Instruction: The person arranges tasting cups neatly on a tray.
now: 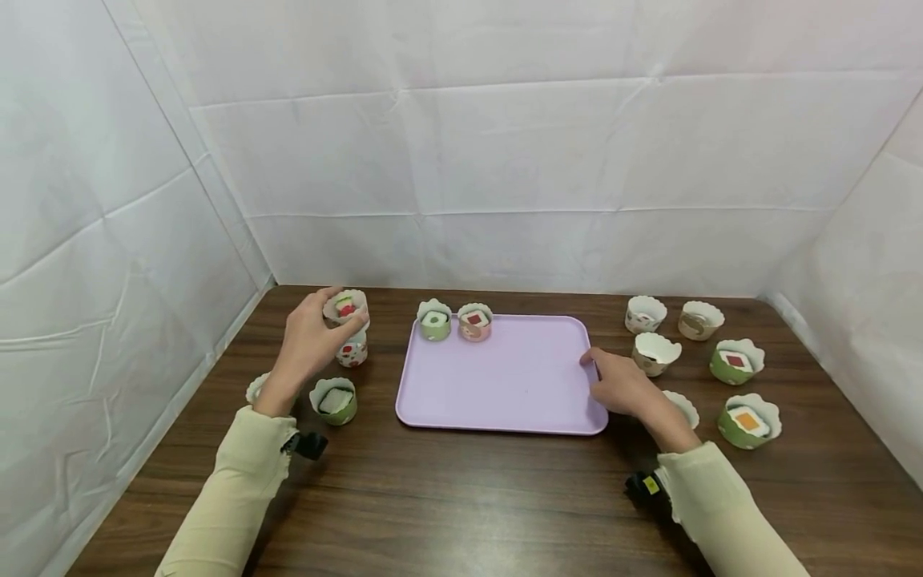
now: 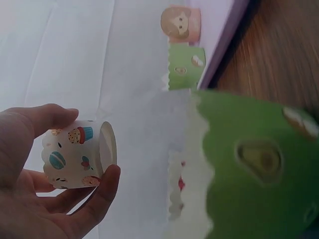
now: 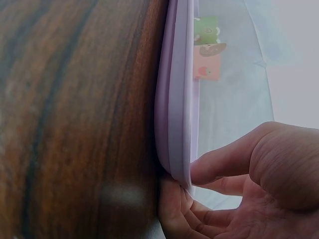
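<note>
Tray [image 1: 505,385], lilac, on a brown tabletop [image 1: 447,497]; clock positions are read from its centre in the head view. Two filled cups stand on it: a green cup [image 1: 435,328] at ten o'clock and, just beside it, a pink cup [image 1: 476,332] at eleven. Between nine and ten, the left hand [image 1: 310,335] holds a white patterned cup [image 2: 75,157] upright between thumb and fingers, raised above the tabletop. A second green cup [image 1: 337,410] stands between eight and nine. At three, the right hand [image 1: 618,383] grips the tray's edge, thumb above, fingers beneath.
</note>
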The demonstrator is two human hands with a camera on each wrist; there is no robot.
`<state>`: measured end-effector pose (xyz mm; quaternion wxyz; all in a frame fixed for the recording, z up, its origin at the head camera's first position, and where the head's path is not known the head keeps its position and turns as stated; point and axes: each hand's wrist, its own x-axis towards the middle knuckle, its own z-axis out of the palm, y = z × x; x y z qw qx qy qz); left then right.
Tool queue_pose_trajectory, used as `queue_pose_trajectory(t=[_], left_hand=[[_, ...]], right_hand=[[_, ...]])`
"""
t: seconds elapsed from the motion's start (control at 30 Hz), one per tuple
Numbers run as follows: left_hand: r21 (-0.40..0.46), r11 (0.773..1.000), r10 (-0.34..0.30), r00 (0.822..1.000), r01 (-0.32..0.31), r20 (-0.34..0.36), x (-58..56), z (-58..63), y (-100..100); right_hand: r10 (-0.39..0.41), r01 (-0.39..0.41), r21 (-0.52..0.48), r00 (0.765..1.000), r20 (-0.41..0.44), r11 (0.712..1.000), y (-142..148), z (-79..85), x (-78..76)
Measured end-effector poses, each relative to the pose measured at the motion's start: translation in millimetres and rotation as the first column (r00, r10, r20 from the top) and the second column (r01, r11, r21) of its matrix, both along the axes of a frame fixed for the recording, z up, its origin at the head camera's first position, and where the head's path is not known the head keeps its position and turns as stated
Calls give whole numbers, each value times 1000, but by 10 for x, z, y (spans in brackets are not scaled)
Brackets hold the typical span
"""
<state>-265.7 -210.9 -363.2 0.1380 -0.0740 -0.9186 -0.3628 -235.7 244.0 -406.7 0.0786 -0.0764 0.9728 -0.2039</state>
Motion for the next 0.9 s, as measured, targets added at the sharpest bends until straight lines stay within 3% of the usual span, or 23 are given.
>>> queue_pose_trajectory(t=[0.47, 0.9], left_hand=[[60, 996, -64, 998, 62, 17, -118, 71, 443], [106, 986, -137, 990, 132, 43, -246, 46, 988]], right_hand=[[1, -1, 0, 1000, -8, 1000, 32, -6, 8], [14, -14, 3, 1000, -11, 1000, 22, 11, 11]])
